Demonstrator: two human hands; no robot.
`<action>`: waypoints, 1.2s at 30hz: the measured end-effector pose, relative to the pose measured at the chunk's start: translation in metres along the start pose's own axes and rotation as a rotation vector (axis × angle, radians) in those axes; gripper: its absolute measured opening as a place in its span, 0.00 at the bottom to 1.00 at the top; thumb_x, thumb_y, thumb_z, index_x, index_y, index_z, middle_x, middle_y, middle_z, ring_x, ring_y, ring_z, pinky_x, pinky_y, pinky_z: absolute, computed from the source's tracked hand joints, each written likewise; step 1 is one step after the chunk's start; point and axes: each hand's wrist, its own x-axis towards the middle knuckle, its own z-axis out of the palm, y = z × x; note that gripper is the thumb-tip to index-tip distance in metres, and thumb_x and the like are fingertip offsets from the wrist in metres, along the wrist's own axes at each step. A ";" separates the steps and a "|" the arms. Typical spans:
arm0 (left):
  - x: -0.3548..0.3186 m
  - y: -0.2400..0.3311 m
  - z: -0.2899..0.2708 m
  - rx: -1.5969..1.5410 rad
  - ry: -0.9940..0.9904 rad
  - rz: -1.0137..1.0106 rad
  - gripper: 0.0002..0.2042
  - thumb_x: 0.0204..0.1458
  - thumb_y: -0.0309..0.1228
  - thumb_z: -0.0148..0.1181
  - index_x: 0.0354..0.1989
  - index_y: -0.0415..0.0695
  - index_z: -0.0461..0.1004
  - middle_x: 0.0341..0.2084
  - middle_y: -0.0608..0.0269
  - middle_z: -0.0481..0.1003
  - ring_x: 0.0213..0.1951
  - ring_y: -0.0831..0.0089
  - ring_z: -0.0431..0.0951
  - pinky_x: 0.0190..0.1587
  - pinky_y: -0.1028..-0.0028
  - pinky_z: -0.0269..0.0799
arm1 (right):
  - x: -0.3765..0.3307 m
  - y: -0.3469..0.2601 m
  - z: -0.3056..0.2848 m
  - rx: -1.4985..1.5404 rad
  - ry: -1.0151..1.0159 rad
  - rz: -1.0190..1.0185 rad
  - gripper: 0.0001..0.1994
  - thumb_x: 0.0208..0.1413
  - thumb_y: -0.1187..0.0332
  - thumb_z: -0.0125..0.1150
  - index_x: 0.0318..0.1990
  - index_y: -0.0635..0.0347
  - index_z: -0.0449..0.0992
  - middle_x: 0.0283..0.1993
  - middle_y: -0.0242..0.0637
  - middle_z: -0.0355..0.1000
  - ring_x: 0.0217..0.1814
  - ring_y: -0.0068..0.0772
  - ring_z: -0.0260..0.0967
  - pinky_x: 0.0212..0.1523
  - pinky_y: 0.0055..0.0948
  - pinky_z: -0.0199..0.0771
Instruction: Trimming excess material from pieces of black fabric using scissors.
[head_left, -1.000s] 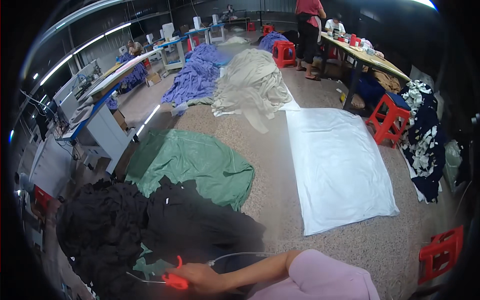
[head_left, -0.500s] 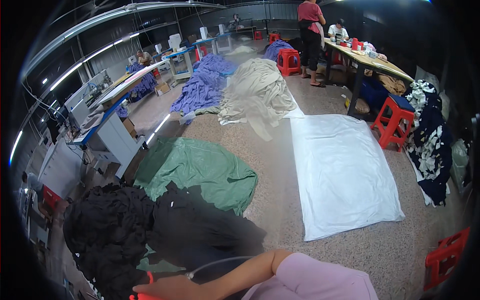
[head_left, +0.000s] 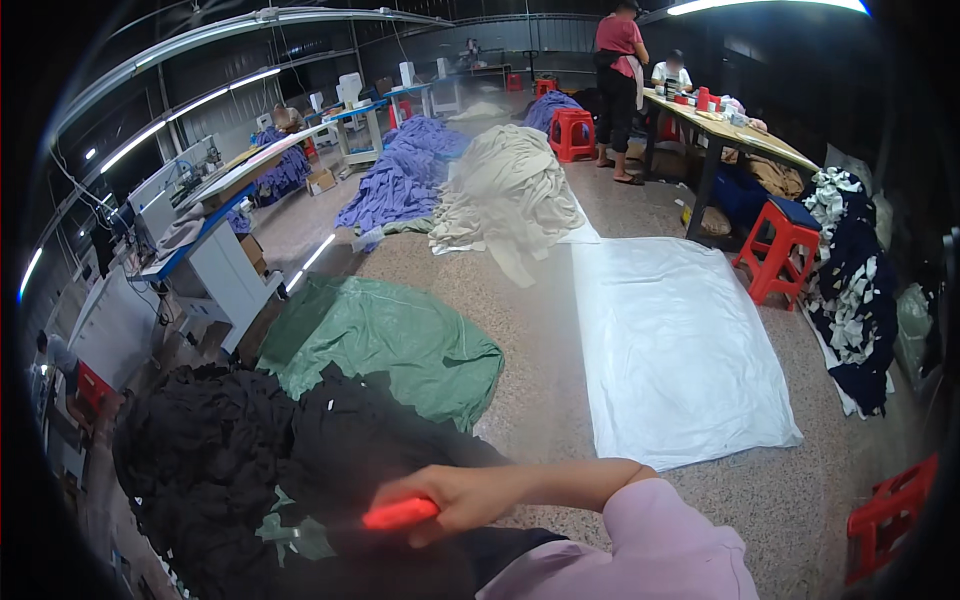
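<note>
My right hand (head_left: 465, 500) reaches in from the lower right, below a pink sleeve (head_left: 670, 540). Its fingers are closed on a bright red object (head_left: 402, 514), blurred and partly covered by the hand, so its kind is unclear. Beneath and beyond it spreads a large heap of black cloth (head_left: 210, 430). A scrap of pale green sheeting (head_left: 305, 540) shows beside the heap, left of the red object. My left hand is out of view.
Behind the black heap lies a green plastic sack (head_left: 390, 340); a white sack (head_left: 680, 350) is flat to the right. Beige cloth (head_left: 510, 190) and purple cloth (head_left: 400, 170) are piled farther off. A red stool (head_left: 780, 250) stands near a long table (head_left: 730, 125), with people beyond.
My right hand has moved up and to the right with the red object, over the black cloth. The whole view has shifted slightly.
</note>
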 end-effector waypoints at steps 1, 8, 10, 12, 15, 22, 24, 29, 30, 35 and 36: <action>-0.012 -0.031 0.002 0.226 -0.117 -0.202 0.15 0.56 0.38 0.63 0.33 0.37 0.70 0.25 0.54 0.68 0.28 0.66 0.68 0.34 0.66 0.65 | 0.007 0.016 0.004 -0.046 0.022 -0.005 0.24 0.46 0.75 0.66 0.53 0.60 0.69 0.44 0.35 0.71 0.49 0.31 0.67 0.52 0.32 0.66; -0.118 -0.131 0.167 0.481 -0.435 0.045 0.22 0.48 0.37 0.63 0.51 0.42 0.73 0.53 0.45 0.68 0.57 0.48 0.66 0.58 0.48 0.56 | 0.030 0.210 -0.017 -0.781 0.419 0.417 0.20 0.43 0.65 0.63 0.47 0.53 0.72 0.37 0.49 0.77 0.40 0.57 0.76 0.41 0.51 0.76; -0.119 -0.064 0.175 0.399 -0.612 -0.027 0.21 0.48 0.34 0.61 0.51 0.42 0.72 0.55 0.48 0.67 0.59 0.49 0.64 0.58 0.51 0.57 | 0.003 0.226 -0.032 -0.878 0.477 0.474 0.16 0.48 0.62 0.61 0.45 0.53 0.73 0.32 0.49 0.77 0.35 0.58 0.76 0.39 0.52 0.76; -0.141 -0.040 0.183 0.280 -0.594 0.009 0.22 0.47 0.32 0.63 0.51 0.39 0.71 0.55 0.50 0.68 0.59 0.51 0.65 0.59 0.53 0.56 | -0.018 0.206 -0.039 -0.864 0.457 0.562 0.15 0.52 0.64 0.60 0.47 0.54 0.72 0.35 0.54 0.77 0.37 0.62 0.75 0.37 0.56 0.72; -0.195 -0.041 0.197 0.076 -0.538 -0.023 0.15 0.53 0.33 0.61 0.46 0.40 0.75 0.40 0.56 0.77 0.47 0.57 0.75 0.62 0.49 0.58 | -0.053 0.192 -0.044 -0.807 0.322 0.496 0.23 0.58 0.62 0.57 0.59 0.55 0.60 0.40 0.62 0.74 0.42 0.68 0.72 0.41 0.57 0.70; -0.168 -0.023 0.208 0.143 -0.535 -0.035 0.29 0.52 0.38 0.63 0.60 0.38 0.66 0.58 0.43 0.65 0.61 0.49 0.65 0.65 0.46 0.53 | -0.033 0.100 -0.001 -0.886 -0.017 0.470 0.24 0.60 0.60 0.60 0.60 0.56 0.63 0.48 0.58 0.67 0.45 0.64 0.71 0.43 0.49 0.71; -0.166 -0.027 0.217 0.298 -0.531 -0.147 0.30 0.53 0.41 0.62 0.61 0.38 0.64 0.57 0.42 0.65 0.61 0.49 0.64 0.66 0.44 0.50 | -0.023 0.088 0.006 -0.853 -0.045 0.515 0.23 0.58 0.60 0.62 0.58 0.55 0.67 0.49 0.54 0.66 0.51 0.60 0.69 0.46 0.46 0.72; -0.190 -0.046 0.199 0.188 -0.683 -0.180 0.25 0.52 0.37 0.62 0.56 0.36 0.69 0.55 0.45 0.68 0.54 0.50 0.70 0.63 0.47 0.56 | -0.015 0.082 0.005 -0.840 -0.092 0.436 0.18 0.59 0.57 0.61 0.51 0.56 0.68 0.41 0.50 0.70 0.41 0.58 0.72 0.38 0.47 0.72; -0.192 -0.042 0.199 0.171 -0.638 -0.123 0.26 0.52 0.37 0.62 0.57 0.36 0.69 0.55 0.47 0.68 0.54 0.53 0.70 0.63 0.49 0.57 | -0.015 0.083 0.003 -0.849 -0.142 0.375 0.18 0.59 0.55 0.61 0.47 0.59 0.67 0.37 0.49 0.72 0.36 0.57 0.73 0.33 0.47 0.73; -0.187 -0.010 0.217 0.154 -0.732 -0.146 0.33 0.53 0.39 0.61 0.65 0.36 0.61 0.65 0.48 0.60 0.65 0.51 0.60 0.65 0.50 0.57 | -0.002 0.069 0.004 -1.004 -0.218 0.408 0.18 0.60 0.55 0.59 0.37 0.61 0.65 0.30 0.48 0.73 0.30 0.56 0.73 0.28 0.47 0.71; -0.186 -0.006 0.219 0.150 -0.733 -0.152 0.33 0.53 0.39 0.61 0.65 0.36 0.61 0.65 0.48 0.60 0.65 0.51 0.60 0.65 0.50 0.57 | 0.001 0.064 0.003 -1.039 -0.240 0.413 0.18 0.60 0.55 0.59 0.35 0.61 0.64 0.29 0.48 0.73 0.28 0.55 0.73 0.26 0.47 0.71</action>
